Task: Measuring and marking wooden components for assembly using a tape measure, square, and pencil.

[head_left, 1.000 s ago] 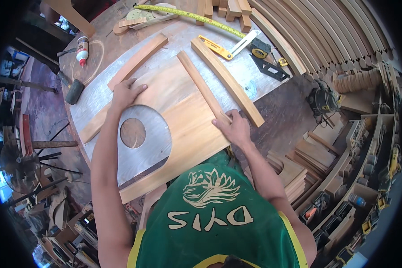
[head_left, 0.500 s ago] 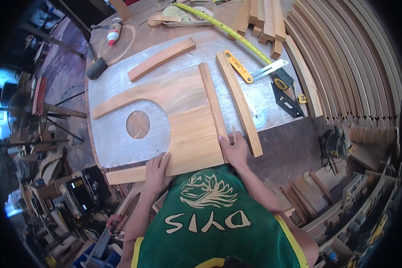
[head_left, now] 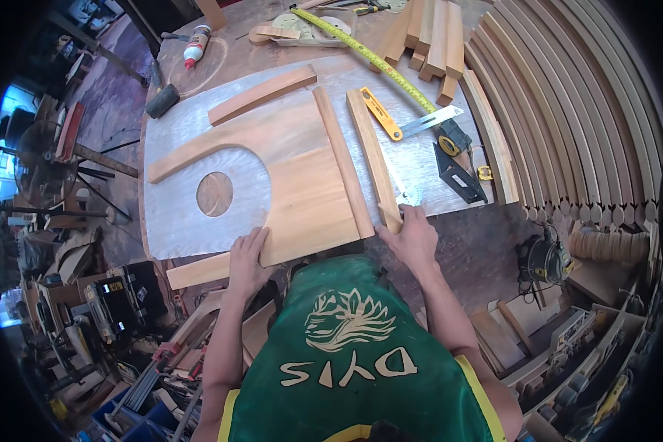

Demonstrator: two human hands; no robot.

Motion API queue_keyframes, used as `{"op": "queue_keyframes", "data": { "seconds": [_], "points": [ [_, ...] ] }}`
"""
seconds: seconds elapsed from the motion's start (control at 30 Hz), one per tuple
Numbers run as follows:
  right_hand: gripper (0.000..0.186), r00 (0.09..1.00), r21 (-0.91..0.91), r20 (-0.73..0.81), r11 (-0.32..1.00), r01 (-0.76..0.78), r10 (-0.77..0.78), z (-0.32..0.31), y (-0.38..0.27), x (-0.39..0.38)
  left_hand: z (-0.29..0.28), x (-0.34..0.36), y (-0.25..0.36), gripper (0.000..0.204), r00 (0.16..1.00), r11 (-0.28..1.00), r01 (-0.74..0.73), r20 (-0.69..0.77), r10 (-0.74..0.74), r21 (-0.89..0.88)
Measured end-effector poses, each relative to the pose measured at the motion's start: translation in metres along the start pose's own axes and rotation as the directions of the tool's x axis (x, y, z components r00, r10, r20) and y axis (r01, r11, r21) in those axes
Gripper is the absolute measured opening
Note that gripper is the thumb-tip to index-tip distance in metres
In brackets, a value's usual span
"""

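A pale U-shaped wooden panel (head_left: 309,199) lies on the white board, its rounded opening facing left. My left hand (head_left: 248,259) grips the panel's near edge, fingers over the top and thumb hidden. A thin wooden strip (head_left: 342,162) runs along the panel's right side. Right of that strip, separated by a gap, lies a wooden bar (head_left: 371,147). My right hand (head_left: 414,239) is closed around the bar's near end, thumb on the left and fingers on the right. A curved wooden piece (head_left: 261,94) rests beyond the panel.
A yellow-handled sliding bevel (head_left: 381,114), an extended tape measure (head_left: 453,138) and a black square-like tool (head_left: 457,173) lie at the right. Wood blocks (head_left: 435,44) are stacked behind. A mallet (head_left: 162,101) and a glue bottle (head_left: 197,48) sit far left. Long curved slats (head_left: 567,96) line the right.
My right hand has left the strip at the panel's side and moved right onto the bar's near end. The left hand stays on the panel. The whole view has shifted slightly.
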State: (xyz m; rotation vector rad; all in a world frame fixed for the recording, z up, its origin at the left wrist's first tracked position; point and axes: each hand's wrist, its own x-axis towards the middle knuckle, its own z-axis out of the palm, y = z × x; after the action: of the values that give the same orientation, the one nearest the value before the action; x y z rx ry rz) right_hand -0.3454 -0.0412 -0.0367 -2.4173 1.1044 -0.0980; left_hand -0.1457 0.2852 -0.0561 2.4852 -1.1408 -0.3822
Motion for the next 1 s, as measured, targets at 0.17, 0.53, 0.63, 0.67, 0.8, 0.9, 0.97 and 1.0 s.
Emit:
{"op": "queue_keyframes", "data": {
  "seconds": [0.17, 0.53, 0.63, 0.67, 0.8, 0.9, 0.97, 1.0],
  "points": [
    [0.052, 0.996, 0.005, 0.071, 0.998, -0.055, 0.055, 0.016, -0.002, 0.002, -0.012, 0.006, -0.001, 0.087, 1.0, 0.993, 0.001, -0.004, -0.002, -0.114],
    [0.047, 0.982, 0.127, -0.014, 0.973, 0.191, -0.191, 0.037, -0.126, -0.03, -0.044, 0.149, 0.009, 0.074, 0.975, 0.5, -0.013, -0.122, -0.186, -0.866],
    [0.048, 0.986, 0.105, 0.067, 0.984, 0.147, -0.154, 0.063, -0.151, -0.023, -0.047, 0.207, 0.006, 0.078, 0.99, 0.527, 0.014, -0.062, -0.126, -0.85],
    [0.049, 0.987, 0.086, 0.111, 0.99, 0.108, -0.118, 0.069, -0.154, -0.021, -0.043, 0.221, 0.005, 0.079, 0.995, 0.543, -0.009, -0.062, -0.079, -0.84],
    [0.051, 0.995, 0.106, 0.007, 0.989, 0.1, -0.101, 0.072, -0.15, -0.024, -0.025, 0.254, -0.015, 0.079, 0.991, 0.797, -0.083, -0.132, 0.005, -0.599],
    [0.053, 0.997, 0.176, -0.027, 0.982, 0.069, -0.066, 0.066, -0.136, -0.044, -0.014, 0.261, -0.028, 0.074, 0.971, 0.93, -0.109, -0.238, 0.024, -0.352],
    [0.055, 1.0, 0.196, -0.004, 0.98, 0.015, -0.014, 0.062, -0.123, -0.066, -0.01, 0.261, -0.031, 0.073, 0.977, 0.839, -0.154, -0.207, 0.05, -0.522],
    [0.054, 1.0, 0.226, 0.025, 0.974, -0.018, 0.012, 0.064, -0.122, -0.072, -0.01, 0.259, -0.03, 0.072, 0.98, 0.771, -0.163, -0.19, 0.056, -0.616]
  ]
}}
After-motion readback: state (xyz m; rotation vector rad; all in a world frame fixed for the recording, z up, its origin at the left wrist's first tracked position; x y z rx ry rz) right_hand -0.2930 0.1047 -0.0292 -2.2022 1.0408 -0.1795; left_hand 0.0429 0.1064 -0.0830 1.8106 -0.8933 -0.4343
